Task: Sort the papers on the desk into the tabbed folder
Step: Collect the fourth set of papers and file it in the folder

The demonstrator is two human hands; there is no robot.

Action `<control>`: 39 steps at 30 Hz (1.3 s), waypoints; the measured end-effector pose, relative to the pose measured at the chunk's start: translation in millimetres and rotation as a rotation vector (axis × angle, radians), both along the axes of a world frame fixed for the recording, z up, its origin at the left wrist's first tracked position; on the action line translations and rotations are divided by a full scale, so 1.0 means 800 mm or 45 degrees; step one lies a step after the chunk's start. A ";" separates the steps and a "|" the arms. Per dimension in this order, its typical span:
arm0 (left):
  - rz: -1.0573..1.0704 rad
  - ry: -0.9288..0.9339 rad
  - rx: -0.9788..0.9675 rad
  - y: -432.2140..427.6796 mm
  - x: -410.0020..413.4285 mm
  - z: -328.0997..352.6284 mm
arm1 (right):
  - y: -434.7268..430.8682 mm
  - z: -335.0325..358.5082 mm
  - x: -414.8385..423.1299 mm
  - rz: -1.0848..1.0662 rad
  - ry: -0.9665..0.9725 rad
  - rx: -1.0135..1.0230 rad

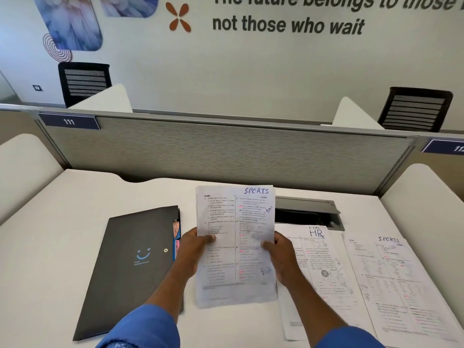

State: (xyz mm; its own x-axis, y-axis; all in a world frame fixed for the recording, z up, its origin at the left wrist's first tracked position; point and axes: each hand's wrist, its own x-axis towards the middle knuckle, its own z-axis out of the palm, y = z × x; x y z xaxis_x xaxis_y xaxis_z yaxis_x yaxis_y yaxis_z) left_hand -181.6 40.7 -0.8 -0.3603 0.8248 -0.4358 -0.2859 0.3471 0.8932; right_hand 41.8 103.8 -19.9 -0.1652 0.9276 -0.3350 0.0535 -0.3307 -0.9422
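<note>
In the lower middle of the frame, both hands hold up one printed sheet (236,222) with "SPORTS" handwritten in blue at its top right corner. The left hand (194,247) pinches the sheet's left edge, thumb on the front. The right hand (281,254) grips the right edge the same way. Both sleeves are blue.

Left of the sheet, a dark tabbed folder (133,267) lies closed on the white bench (57,222), with coloured tabs (176,237) showing along its right edge. To the right of the hands, a paper marked "HR" (319,262) lies flat on the bench. Beside it, at the lower right, lies another paper marked "SPORTS" (396,280), overlapping the HR paper's edge.

Behind the papers a grey cable hatch (308,212) stands open. A grey partition (226,151) with a "111" label (69,121) runs across the middle.
</note>
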 end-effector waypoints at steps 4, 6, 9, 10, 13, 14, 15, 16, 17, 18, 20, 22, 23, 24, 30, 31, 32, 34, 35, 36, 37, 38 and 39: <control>0.063 0.043 0.147 0.009 0.006 0.018 | 0.008 0.025 -0.006 -0.059 0.113 0.134; 0.081 0.074 0.203 0.013 0.008 0.027 | 0.014 0.032 -0.007 -0.076 0.148 0.181; 0.114 0.128 0.239 0.016 0.008 0.031 | 0.018 0.038 -0.008 -0.058 0.137 0.232; 0.116 0.133 0.243 0.016 0.009 0.031 | 0.017 0.039 -0.008 -0.051 0.126 0.245; 0.105 0.160 0.243 0.011 0.012 0.027 | 0.007 0.038 -0.008 -0.035 0.090 0.243; 0.093 0.178 0.230 0.008 0.014 0.025 | 0.004 0.035 -0.008 -0.014 0.060 0.240; 0.077 0.202 0.214 0.006 0.017 0.023 | 0.000 0.032 -0.007 0.005 0.022 0.238; 0.059 0.236 0.201 0.003 0.020 0.022 | -0.003 0.029 -0.006 0.014 -0.014 0.241; 0.046 0.272 0.191 0.001 0.022 0.022 | -0.005 0.027 -0.005 0.013 -0.042 0.246; 0.037 0.304 0.188 0.000 0.025 0.022 | -0.005 0.027 -0.004 0.005 -0.059 0.251; 0.030 0.345 0.186 -0.001 0.027 0.024 | -0.006 0.035 -0.004 -0.007 -0.061 0.260; -0.022 0.394 0.173 0.001 0.028 0.025 | -0.004 0.040 -0.003 -0.006 -0.043 0.241; -0.065 0.423 0.150 0.001 0.028 0.025 | -0.003 0.040 -0.002 0.008 -0.045 0.226; -0.105 0.446 0.123 0.001 0.029 0.024 | -0.004 0.039 -0.001 0.034 -0.062 0.218; -0.129 0.548 0.058 0.000 0.033 0.021 | -0.006 0.036 0.005 0.031 -0.115 0.231; -0.124 0.564 0.063 0.001 0.034 0.024 | -0.005 0.036 0.006 0.009 -0.107 0.232; -0.116 0.580 0.075 0.002 0.034 0.026 | -0.003 0.036 0.007 -0.005 -0.109 0.236; -0.112 0.594 0.109 0.004 0.037 0.032 | 0.000 0.038 0.010 -0.039 -0.105 0.241; -0.122 0.599 0.129 0.005 0.038 0.036 | 0.001 0.040 0.013 -0.050 -0.101 0.240; -0.132 0.596 0.150 0.007 0.040 0.039 | 0.002 0.043 0.016 -0.052 -0.100 0.240; -0.139 0.594 0.158 0.008 0.043 0.042 | 0.004 0.045 0.019 -0.047 -0.094 0.238; -0.147 0.587 0.158 0.011 0.046 0.045 | 0.005 0.048 0.023 -0.042 -0.089 0.231; -0.152 0.577 0.147 0.014 0.051 0.048 | 0.007 0.051 0.029 -0.039 -0.086 0.226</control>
